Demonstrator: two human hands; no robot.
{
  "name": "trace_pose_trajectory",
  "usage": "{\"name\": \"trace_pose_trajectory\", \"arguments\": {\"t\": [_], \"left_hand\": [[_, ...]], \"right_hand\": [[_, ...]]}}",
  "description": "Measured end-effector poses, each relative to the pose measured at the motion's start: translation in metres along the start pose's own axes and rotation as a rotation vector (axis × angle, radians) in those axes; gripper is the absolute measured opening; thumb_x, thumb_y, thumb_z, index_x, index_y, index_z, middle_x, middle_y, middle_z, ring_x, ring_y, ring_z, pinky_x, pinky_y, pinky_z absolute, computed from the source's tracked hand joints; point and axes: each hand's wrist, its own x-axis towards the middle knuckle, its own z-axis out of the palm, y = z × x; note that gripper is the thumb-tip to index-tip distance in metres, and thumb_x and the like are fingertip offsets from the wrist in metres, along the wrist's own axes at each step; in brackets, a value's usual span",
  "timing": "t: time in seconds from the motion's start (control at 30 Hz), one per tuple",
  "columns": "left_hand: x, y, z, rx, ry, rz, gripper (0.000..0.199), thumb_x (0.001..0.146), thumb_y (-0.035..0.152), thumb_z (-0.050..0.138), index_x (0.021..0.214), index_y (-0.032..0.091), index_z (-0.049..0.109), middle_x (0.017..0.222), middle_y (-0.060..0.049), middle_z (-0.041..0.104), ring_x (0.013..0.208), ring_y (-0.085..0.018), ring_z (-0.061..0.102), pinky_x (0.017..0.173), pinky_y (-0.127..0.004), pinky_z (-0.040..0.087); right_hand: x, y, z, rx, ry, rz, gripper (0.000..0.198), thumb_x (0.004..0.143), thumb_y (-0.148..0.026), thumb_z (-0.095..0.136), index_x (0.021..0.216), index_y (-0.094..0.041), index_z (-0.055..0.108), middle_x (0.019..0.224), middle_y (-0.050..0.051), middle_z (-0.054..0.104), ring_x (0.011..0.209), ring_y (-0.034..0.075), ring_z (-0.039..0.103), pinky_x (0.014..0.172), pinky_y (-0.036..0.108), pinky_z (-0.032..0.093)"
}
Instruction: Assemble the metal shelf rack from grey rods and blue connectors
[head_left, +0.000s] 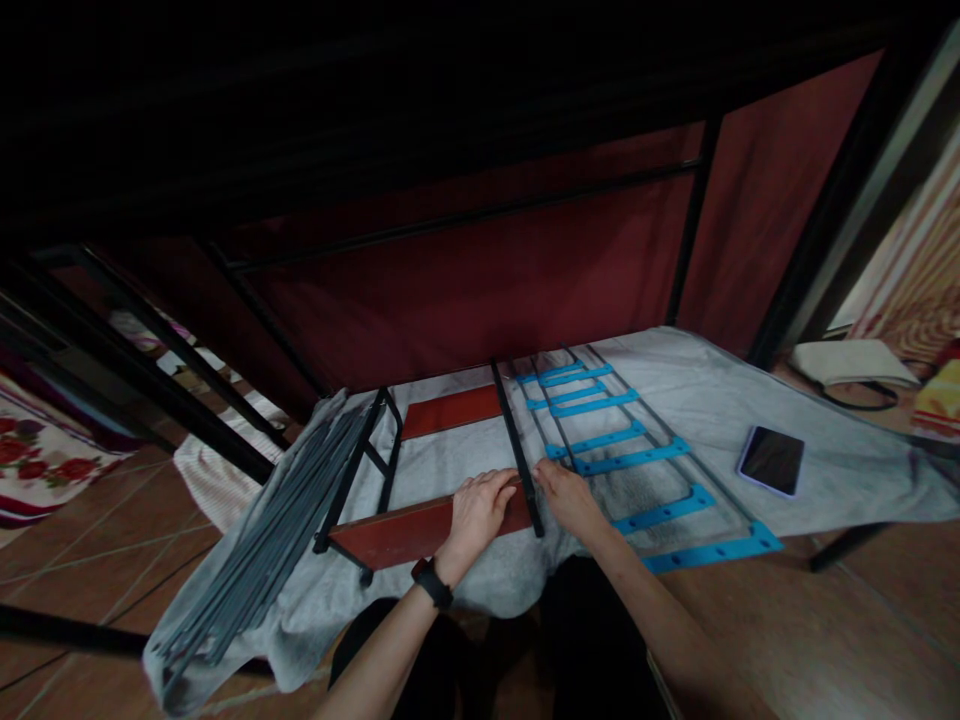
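Left hand (481, 508) clasps a flat red-brown board (405, 537), seemingly fitted — right hand (568, 495), grip unclear; slim grey rods (289, 520), lower left, loose.

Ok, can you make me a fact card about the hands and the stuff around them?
Left hand: on the nearer red board, close to a black bar
Right hand: fingertips by the same bar; grip unclear
Left wrist: dark watch
Left side: bundle of gray rods
Right side: blue strips with holes, joined to gray rods
Far right: phone, dark screen
Underneath: gray cloth
Behind: dark red panel
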Motion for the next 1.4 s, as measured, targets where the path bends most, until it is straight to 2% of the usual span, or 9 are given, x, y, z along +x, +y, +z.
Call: {"name": "trace_pose_trajectory", "arguments": {"t": [0.13, 0.33, 0.5, 0.63, 0.77, 0.9, 1.1, 1.23, 1.4], "left_hand": [[0.0001, 0.0007, -0.0004, -0.009, -0.004, -0.005, 0.028, 0.094, 0.029, 0.046, 0.118, 0.03, 0.061, 0.114, 0.001, 0.069, 0.102, -0.019, 0.062, 0.089, -0.033, 0.043], [0.0009, 0.0023, -0.0023, -0.028, -0.023, -0.018, 0.029, 0.095, 0.029, 0.045, 0.118, 0.029, 0.061, 0.115, 0.001, 0.069, 0.104, -0.019, 0.062, 0.091, -0.033, 0.043], [0.0006, 0.0025, -0.0019, -0.029, -0.018, -0.023, 0.028, 0.094, 0.029, 0.045, 0.118, 0.029, 0.061, 0.115, 0.001, 0.069, 0.103, -0.019, 0.062, 0.091, -0.034, 0.043], [0.0006, 0.0019, -0.0018, -0.025, -0.016, -0.019, 0.029, 0.094, 0.029, 0.045, 0.118, 0.029, 0.061, 0.114, 0.002, 0.069, 0.102, -0.019, 0.062, 0.089, -0.034, 0.044], [0.0004, 0.0018, -0.0018, -0.03, -0.025, -0.016, 0.03, 0.095, 0.029, 0.044, 0.119, 0.029, 0.061, 0.115, 0.0, 0.069, 0.103, -0.019, 0.061, 0.09, -0.033, 0.043], [-0.0003, 0.0019, -0.0013, -0.016, -0.01, -0.014, 0.029, 0.095, 0.029, 0.044, 0.119, 0.029, 0.061, 0.114, 0.001, 0.069, 0.103, -0.019, 0.061, 0.09, -0.034, 0.043], [-0.001, 0.0009, -0.0006, -0.002, -0.009, -0.014, 0.03, 0.094, 0.028, 0.044, 0.119, 0.029, 0.06, 0.114, 0.0, 0.069, 0.103, -0.019, 0.061, 0.09, -0.034, 0.044], [-0.0012, 0.0, 0.0002, 0.001, -0.006, -0.003, 0.029, 0.094, 0.028, 0.044, 0.119, 0.03, 0.061, 0.113, 0.0, 0.069, 0.102, -0.018, 0.061, 0.09, -0.033, 0.044], [-0.0022, -0.0005, 0.0017, -0.003, 0.007, 0.005, 0.03, 0.095, 0.028, 0.042, 0.12, 0.03, 0.06, 0.113, 0.0, 0.069, 0.102, -0.019, 0.061, 0.089, -0.034, 0.044]], "right_hand": [[0.0018, -0.0006, -0.0027, 0.051, -0.056, 0.084, 0.038, 0.098, -0.041, 0.029, 0.073, -0.023, 0.051, 0.06, -0.001, 0.056, 0.058, 0.015, 0.056, 0.06, 0.026, 0.036], [-0.0006, -0.0012, -0.0002, 0.223, 0.007, 0.024, 0.022, 0.095, -0.036, 0.038, 0.086, -0.023, 0.053, 0.079, 0.001, 0.062, 0.075, 0.015, 0.06, 0.068, 0.025, 0.04], [0.0025, 0.0003, 0.0035, 0.131, -0.018, 0.077, 0.032, 0.096, -0.04, 0.034, 0.073, -0.023, 0.048, 0.066, -0.001, 0.056, 0.064, 0.015, 0.055, 0.064, 0.026, 0.038], [0.0004, -0.0003, 0.0012, 0.189, -0.062, 0.146, 0.039, 0.096, -0.048, 0.031, 0.071, -0.023, 0.048, 0.06, -0.002, 0.053, 0.061, 0.015, 0.055, 0.064, 0.025, 0.038], [-0.0038, -0.0044, -0.0012, 0.266, -0.007, 0.068, 0.027, 0.096, -0.042, 0.033, 0.088, -0.023, 0.051, 0.076, -0.001, 0.059, 0.071, 0.015, 0.057, 0.067, 0.025, 0.041], [-0.0016, -0.0058, -0.0011, 0.164, -0.009, -0.015, 0.027, 0.096, -0.036, 0.032, 0.082, -0.022, 0.051, 0.076, 0.001, 0.059, 0.073, 0.015, 0.056, 0.07, 0.026, 0.041], [-0.0016, 0.0023, 0.0026, 0.275, -0.068, 0.149, 0.041, 0.096, -0.048, 0.031, 0.069, -0.023, 0.049, 0.058, -0.003, 0.051, 0.057, 0.014, 0.052, 0.06, 0.025, 0.039], [-0.0035, 0.0023, 0.0048, 0.299, 0.0, 0.043, 0.025, 0.094, -0.042, 0.037, 0.086, -0.023, 0.051, 0.073, -0.002, 0.055, 0.068, 0.015, 0.054, 0.066, 0.026, 0.042], [0.0009, 0.0024, 0.0028, 0.262, -0.044, 0.001, 0.029, 0.094, -0.042, 0.036, 0.076, -0.023, 0.05, 0.071, -0.001, 0.055, 0.067, 0.014, 0.053, 0.067, 0.027, 0.041]]}}
